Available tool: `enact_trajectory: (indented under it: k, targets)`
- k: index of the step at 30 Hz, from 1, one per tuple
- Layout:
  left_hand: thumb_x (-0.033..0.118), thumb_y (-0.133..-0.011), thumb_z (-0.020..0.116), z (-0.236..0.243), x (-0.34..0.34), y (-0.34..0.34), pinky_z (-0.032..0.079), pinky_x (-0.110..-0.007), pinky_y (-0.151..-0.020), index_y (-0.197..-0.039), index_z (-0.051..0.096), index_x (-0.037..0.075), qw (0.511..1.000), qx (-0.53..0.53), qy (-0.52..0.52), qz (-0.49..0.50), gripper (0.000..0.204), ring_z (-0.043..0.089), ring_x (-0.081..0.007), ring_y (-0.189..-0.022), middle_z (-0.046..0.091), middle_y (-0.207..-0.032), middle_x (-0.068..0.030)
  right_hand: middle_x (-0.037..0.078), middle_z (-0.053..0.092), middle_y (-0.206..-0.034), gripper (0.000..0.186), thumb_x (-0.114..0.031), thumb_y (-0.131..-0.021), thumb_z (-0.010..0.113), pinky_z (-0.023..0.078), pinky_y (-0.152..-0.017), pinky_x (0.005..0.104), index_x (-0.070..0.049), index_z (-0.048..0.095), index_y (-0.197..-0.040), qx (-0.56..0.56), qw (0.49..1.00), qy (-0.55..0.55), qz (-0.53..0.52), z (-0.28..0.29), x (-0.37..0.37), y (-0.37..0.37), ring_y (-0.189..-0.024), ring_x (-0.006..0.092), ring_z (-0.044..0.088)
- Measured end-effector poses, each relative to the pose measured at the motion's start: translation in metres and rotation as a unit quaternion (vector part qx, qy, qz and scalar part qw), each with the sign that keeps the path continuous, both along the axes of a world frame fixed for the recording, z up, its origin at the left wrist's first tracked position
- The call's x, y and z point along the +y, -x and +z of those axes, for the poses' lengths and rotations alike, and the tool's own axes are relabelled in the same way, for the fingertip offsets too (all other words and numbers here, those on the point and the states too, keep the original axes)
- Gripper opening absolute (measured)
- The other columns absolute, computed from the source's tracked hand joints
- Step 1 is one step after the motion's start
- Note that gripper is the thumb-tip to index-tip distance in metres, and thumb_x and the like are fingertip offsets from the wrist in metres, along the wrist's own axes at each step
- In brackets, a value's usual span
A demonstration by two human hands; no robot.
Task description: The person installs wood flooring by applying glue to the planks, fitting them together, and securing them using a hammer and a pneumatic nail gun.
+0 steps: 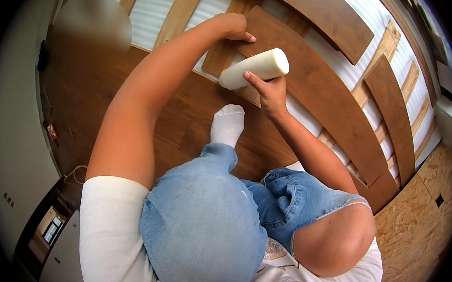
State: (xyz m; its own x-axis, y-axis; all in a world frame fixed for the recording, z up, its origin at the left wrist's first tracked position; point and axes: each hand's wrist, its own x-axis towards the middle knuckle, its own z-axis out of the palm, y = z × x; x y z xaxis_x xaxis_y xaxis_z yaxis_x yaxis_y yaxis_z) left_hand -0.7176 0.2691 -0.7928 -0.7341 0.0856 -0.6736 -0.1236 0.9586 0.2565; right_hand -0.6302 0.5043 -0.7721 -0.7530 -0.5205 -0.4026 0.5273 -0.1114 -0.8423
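Note:
My right hand is wrapped round a white plastic bottle, tilted with its broad base up to the right. The bottle's narrower end points down left, above the edge of the laid floor; its tip is hard to make out. Out ahead, my left hand is closed at the near-left end of a long brown floorboard. The thumb lies on the board; the other fingers are curled and partly hidden. This board lies across pale wooden battens.
Brown laid flooring spreads under my white-socked foot. More loose boards, one long board and a shorter board, lie over battens and white foam sheeting. Chipboard is at right. A blurred round patch covers the upper left.

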Motion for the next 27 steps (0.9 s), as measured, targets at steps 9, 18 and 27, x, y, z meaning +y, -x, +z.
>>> enact_trajectory:
  k: [9, 18, 27]
  targets:
    - [0.066, -0.090, 0.067, 0.019, 0.005, 0.006, 0.056, -0.046, -0.069, -0.090, 0.072, -0.007, 0.999, -0.042, 0.002, -0.011, 0.073, 0.072, -0.0357, -0.075, 0.073, -0.086, -0.0228, 0.008, 0.071, -0.117, 0.038, -0.008, -0.087, 0.084, 0.055, -0.095, 0.0355, 0.000, 0.065, -0.119, 0.038, 0.999, 0.009, 0.021, 0.001, -0.021, -0.005, -0.108, 0.0198, 0.067]
    - [0.066, -0.088, 0.069, -0.014, -0.009, 0.010, 0.054, -0.048, -0.078, -0.092, 0.071, -0.009, 0.999, 0.000, -0.004, -0.041, 0.075, 0.071, -0.0402, -0.084, 0.072, -0.089, -0.0260, 0.010, 0.072, -0.117, 0.041, 0.000, -0.083, 0.083, 0.056, -0.098, 0.0380, -0.001, 0.066, -0.120, 0.002, 0.995, -0.096, -0.025, 0.021, 0.146, 0.002, -0.110, 0.0220, 0.068]
    - [0.053, -0.093, 0.073, 0.011, 0.006, 0.005, 0.052, -0.039, -0.061, -0.108, 0.057, -0.007, 0.995, -0.030, -0.064, 0.068, 0.064, 0.064, -0.0231, -0.067, 0.067, -0.088, -0.0184, 0.010, 0.072, -0.116, 0.043, -0.007, -0.081, 0.087, 0.056, -0.097, 0.0382, -0.001, 0.068, -0.119, -0.025, 0.971, -0.214, -0.100, 0.045, 0.327, 0.011, -0.111, 0.0220, 0.068]
